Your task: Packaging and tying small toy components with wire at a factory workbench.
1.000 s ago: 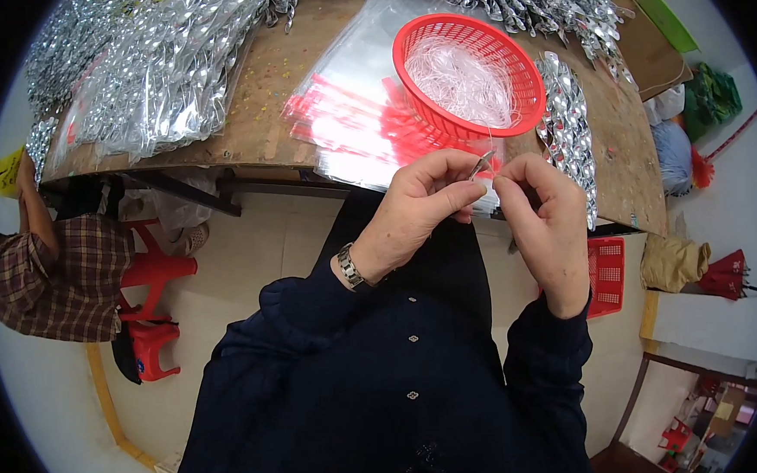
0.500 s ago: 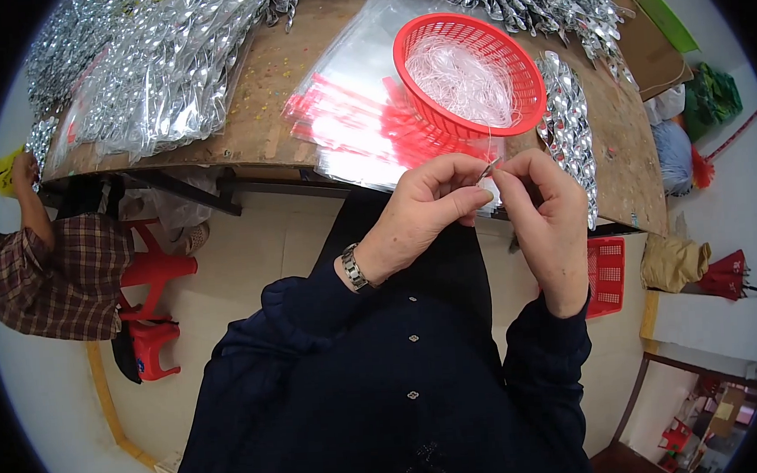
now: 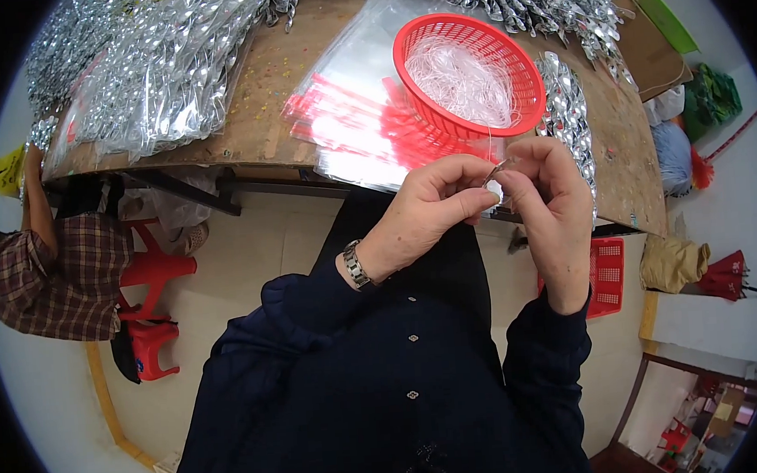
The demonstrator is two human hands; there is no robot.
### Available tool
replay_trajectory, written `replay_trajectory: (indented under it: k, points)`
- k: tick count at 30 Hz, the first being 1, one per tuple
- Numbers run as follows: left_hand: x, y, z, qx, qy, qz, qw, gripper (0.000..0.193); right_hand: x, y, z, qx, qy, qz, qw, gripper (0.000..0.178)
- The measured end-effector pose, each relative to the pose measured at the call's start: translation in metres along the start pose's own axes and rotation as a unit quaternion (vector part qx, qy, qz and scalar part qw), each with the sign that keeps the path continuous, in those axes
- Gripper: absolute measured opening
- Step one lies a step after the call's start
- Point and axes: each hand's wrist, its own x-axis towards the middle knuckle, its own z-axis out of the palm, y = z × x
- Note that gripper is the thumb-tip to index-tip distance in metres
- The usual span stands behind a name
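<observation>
We have both hands raised in front of the table (image 3: 258, 105), fingertips nearly meeting. The fingers of our left hand (image 3: 411, 208) are drawn into a close pinch, thumb against forefinger, with a small silvery piece (image 3: 494, 191) at their tips. The thumb and forefinger of our right hand (image 3: 559, 208) bend together just beside it, with only a small gap at most; we cannot tell whether they grip the piece, a thread or nothing. Just beyond the fingertips stands a red plastic basket (image 3: 536, 97) of white thread (image 3: 455, 76), and a fine strand seems to run from it toward our fingers. Beyond and to the left of the fingers lie clear bags with red bands (image 3: 345, 108); to their right, twisted silver strips (image 3: 566, 112). We judge the step in hand to be fine work joining strand and piece, and the next move to call for a steady left pinch while the right fingertips guide the strand. The strand's end is hidden among our fingers, glare washes out part of the bags, and a larger silver heap (image 3: 170, 84), far left of our fingers, runs out of view at the top.
</observation>
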Motion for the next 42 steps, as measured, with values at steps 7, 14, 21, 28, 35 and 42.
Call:
replay_trajectory:
  k: [7,14,21,28,35,42]
  points:
    - [0.002,0.001,-0.002,0.07,-0.03,0.024,0.997,0.018,0.006,0.008,-0.016,0.047,-0.079,0.029,0.995,0.004]
    - [-0.001,-0.006,-0.01,0.092,0.009,0.076,0.993,0.016,0.0,0.021,-0.008,-0.001,-0.087,0.013,0.996,0.002]
    - [-0.005,-0.009,-0.012,0.04,0.032,0.014,0.999,0.012,-0.013,0.035,0.0,-0.034,-0.062,-0.024,0.997,0.002]
    - [-0.008,-0.014,-0.014,0.028,0.031,0.009,0.999,0.007,-0.025,0.043,0.004,-0.002,-0.09,0.015,0.996,0.007]
    - [-0.009,-0.006,-0.021,0.097,0.077,0.041,0.991,0.005,-0.029,0.034,-0.009,0.052,-0.162,0.097,0.981,0.024]
    - [-0.008,-0.004,-0.023,0.117,0.094,0.063,0.987,0.006,-0.028,0.032,-0.02,0.166,-0.212,0.205,0.941,0.024]
